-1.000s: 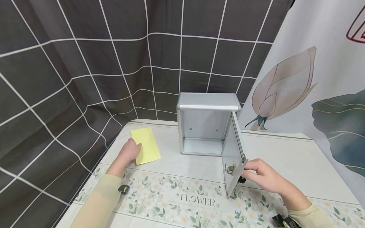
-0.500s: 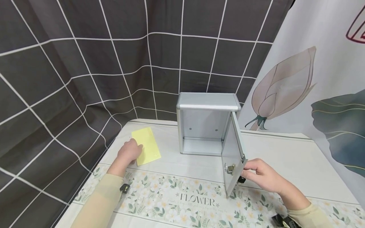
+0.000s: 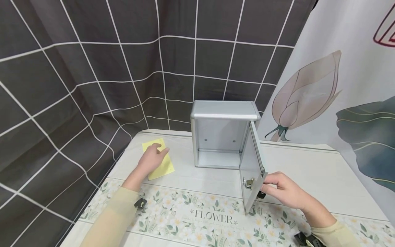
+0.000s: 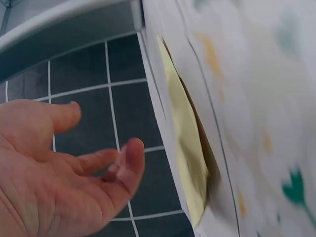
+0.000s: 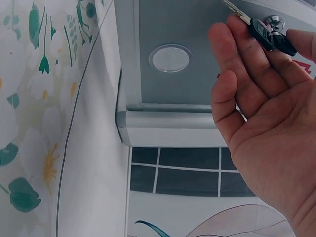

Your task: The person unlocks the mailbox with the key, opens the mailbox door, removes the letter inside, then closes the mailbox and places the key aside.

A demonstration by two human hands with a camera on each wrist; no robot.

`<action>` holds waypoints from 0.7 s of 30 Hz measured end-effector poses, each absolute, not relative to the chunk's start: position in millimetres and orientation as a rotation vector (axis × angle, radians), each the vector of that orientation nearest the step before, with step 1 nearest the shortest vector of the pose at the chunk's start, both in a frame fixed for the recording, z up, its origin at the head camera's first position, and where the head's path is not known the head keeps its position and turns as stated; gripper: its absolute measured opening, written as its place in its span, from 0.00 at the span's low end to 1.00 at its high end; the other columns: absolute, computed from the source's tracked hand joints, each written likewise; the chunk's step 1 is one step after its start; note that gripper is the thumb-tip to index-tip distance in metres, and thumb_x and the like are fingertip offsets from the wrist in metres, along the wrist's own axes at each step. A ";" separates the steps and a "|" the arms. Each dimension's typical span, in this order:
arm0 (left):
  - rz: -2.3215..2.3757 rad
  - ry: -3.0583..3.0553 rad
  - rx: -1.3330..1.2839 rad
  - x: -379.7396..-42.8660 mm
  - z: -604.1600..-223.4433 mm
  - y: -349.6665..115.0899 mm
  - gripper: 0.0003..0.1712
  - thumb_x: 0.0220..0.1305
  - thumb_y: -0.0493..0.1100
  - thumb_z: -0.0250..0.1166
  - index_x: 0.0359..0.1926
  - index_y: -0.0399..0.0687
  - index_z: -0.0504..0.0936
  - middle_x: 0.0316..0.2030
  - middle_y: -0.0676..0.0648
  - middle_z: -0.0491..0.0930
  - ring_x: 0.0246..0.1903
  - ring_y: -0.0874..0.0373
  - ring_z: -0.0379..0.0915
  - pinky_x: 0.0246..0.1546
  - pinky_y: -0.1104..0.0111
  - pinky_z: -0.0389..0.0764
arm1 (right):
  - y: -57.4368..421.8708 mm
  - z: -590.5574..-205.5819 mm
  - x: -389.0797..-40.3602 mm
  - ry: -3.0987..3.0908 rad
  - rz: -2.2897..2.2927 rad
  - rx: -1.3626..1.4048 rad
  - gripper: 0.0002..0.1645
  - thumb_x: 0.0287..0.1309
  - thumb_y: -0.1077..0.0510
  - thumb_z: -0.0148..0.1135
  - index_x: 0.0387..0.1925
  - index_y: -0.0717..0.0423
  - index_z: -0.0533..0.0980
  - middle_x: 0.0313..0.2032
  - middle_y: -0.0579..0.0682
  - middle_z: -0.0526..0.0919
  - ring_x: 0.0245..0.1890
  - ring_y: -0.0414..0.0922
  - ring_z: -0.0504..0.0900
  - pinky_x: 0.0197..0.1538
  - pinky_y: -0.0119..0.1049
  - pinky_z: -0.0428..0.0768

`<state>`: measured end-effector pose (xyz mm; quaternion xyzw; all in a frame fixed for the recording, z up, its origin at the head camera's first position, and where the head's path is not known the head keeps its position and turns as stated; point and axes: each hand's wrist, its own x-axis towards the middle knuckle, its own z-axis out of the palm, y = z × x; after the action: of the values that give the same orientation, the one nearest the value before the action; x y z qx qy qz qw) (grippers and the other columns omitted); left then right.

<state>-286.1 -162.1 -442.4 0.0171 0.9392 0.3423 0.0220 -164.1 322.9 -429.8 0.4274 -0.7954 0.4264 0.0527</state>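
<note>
A yellow envelope lies flat on the table at the left. My left hand hovers over it with fingers loosely bent, holding nothing; the left wrist view shows a gap between the hand and the envelope. A silver-grey metal box stands at the back, its hinged door swung outward. At the door's free edge, my right hand pinches the black-headed key at the lock. A second key hangs beside it across the fingers. The index fingertip is partly hidden.
The box's inside shows bare walls. A floral tablecloth covers the table. A dark gridded curtain borders the left and back, and a pale printed curtain the right. The open door juts toward the front.
My left hand has lifted off the envelope's left edge and shifted right and farther back, over its middle. The envelope, the box and my right hand have stayed in place.
</note>
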 end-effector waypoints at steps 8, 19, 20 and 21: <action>1.367 2.791 0.404 -282.8 -438.6 -135.3 0.39 0.87 0.58 0.59 0.83 0.37 0.66 0.70 0.32 0.78 0.70 0.36 0.76 0.74 0.42 0.77 | 324.5 -431.2 -165.7 -2.430 1.285 1.288 0.29 0.68 0.81 0.60 0.51 0.49 0.92 0.43 0.41 0.94 0.41 0.38 0.91 0.51 0.31 0.87; 1.644 2.561 0.647 -282.5 -437.5 -94.8 0.44 0.88 0.53 0.60 0.92 0.50 0.50 0.84 0.33 0.61 0.80 0.35 0.65 0.77 0.48 0.75 | 323.2 -429.9 -164.3 -2.427 1.285 1.270 0.31 0.67 0.81 0.61 0.51 0.45 0.91 0.44 0.40 0.94 0.43 0.38 0.91 0.52 0.29 0.87; 1.669 2.529 0.652 -282.7 -437.4 -92.3 0.44 0.88 0.52 0.60 0.92 0.52 0.49 0.84 0.32 0.59 0.80 0.35 0.64 0.78 0.48 0.74 | 323.1 -429.7 -163.9 -2.436 1.292 1.256 0.31 0.67 0.81 0.61 0.51 0.44 0.91 0.44 0.40 0.94 0.43 0.38 0.91 0.52 0.30 0.87; 1.693 2.501 0.654 -283.0 -437.4 -90.0 0.45 0.88 0.52 0.60 0.92 0.53 0.47 0.85 0.31 0.58 0.81 0.34 0.63 0.78 0.47 0.72 | 322.9 -429.5 -163.6 -2.444 1.296 1.243 0.31 0.67 0.80 0.61 0.50 0.43 0.91 0.44 0.39 0.94 0.43 0.38 0.92 0.52 0.30 0.87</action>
<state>-283.0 -90.0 -437.4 0.2115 0.8091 0.5477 0.0261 -163.6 322.9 -429.5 0.4092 -0.8047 0.4267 0.0544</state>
